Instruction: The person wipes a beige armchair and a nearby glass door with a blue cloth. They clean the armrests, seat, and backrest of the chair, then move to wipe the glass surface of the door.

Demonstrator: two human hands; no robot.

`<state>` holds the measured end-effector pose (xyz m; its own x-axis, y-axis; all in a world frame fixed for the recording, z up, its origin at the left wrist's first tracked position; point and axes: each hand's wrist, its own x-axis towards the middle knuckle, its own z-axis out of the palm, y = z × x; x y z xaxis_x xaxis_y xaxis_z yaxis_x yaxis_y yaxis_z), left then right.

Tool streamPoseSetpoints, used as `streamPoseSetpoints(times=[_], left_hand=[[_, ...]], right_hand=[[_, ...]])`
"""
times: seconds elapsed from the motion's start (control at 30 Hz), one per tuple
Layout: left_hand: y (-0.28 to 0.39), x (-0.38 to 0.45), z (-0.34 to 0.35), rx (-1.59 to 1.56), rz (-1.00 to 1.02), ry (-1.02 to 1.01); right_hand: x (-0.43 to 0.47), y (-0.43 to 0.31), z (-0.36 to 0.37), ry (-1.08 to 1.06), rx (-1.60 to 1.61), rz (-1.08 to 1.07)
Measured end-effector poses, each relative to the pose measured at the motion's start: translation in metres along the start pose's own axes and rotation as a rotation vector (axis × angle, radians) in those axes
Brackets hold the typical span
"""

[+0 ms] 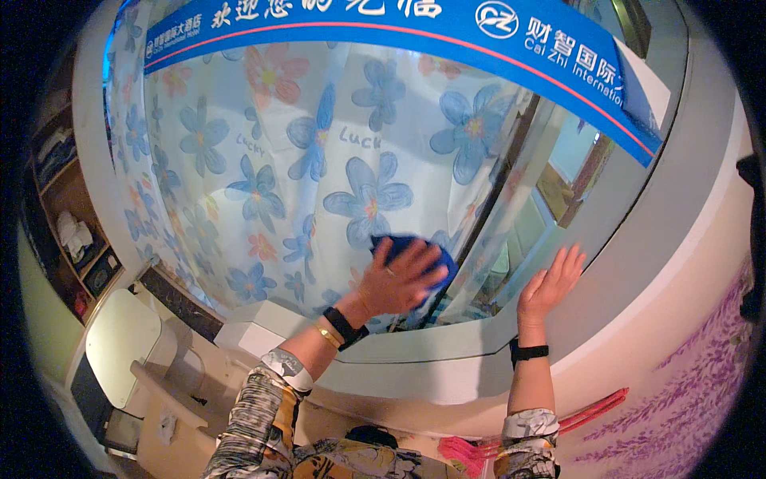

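My left hand [398, 278] is spread flat, slightly blurred, over a dark blue cloth [440, 266] on a glass window pane. Behind the glass hangs a translucent curtain [371, 197] with blue and pink flowers. To the right, my right hand [550, 284] has its fingers extended near the right side of the window frame [598, 239], with nothing visible in it. Whether its palm touches the frame cannot be told. Across the top of the glass runs a blue banner [383, 30] with white writing and a red line.
A white box-like block [260, 326] stands at the window's lower left. Farther left are a white panel [122, 347], a beige plastic container [167, 407] and wooden shelves [72, 197]. Red-pink hangers or rods [592, 410] lie low on the right, beside a purple-patterned surface [676, 395].
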<state>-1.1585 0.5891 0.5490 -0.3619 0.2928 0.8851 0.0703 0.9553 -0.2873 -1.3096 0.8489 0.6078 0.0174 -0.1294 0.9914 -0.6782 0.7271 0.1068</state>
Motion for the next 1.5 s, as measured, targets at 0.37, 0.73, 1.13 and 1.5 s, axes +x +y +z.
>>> streamPoseSetpoints(times=[0.37,0.73,1.13,1.5], left_hand=[[0.013,0.062,-0.007,0.022,-0.542,0.209],[0.023,0.137,-0.01,-0.054,-0.026,0.17],[-0.085,0.12,-0.051,0.148,-0.303,0.342],[-0.097,0.0,-0.027,0.174,-0.608,0.338]], right_hand=[[-0.004,0.004,-0.001,-0.005,-0.02,0.016],[-0.004,0.002,0.007,0.023,0.002,0.022],[-0.002,0.0,-0.002,0.031,-0.016,0.013],[0.006,-0.002,-0.001,0.049,-0.048,-0.008]])
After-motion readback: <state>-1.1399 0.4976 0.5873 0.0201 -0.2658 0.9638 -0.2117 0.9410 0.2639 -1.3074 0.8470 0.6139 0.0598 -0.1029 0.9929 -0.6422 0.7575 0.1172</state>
